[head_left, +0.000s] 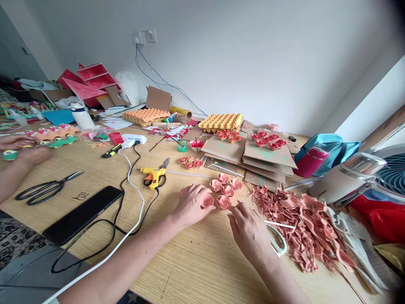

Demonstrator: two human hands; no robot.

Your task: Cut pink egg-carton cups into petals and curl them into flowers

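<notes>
My left hand (193,204) rests on the wooden table (202,261), fingers curled round a pink paper flower (208,200). My right hand (249,231) lies just to its right, fingers closed near another pink flower (223,202); what it pinches is hidden. A cluster of pink flowers (225,184) sits just beyond both hands. White-handled scissors (278,240) lie under the right hand's far side.
A heap of pink paper scraps (300,223) lies right. A yellow glue gun (154,175), black phone (82,214), black scissors (46,189) and cables lie left. Cardboard sheets with red flowers (265,152) and egg trays (221,121) stand behind. Another person's hands (22,150) are at far left.
</notes>
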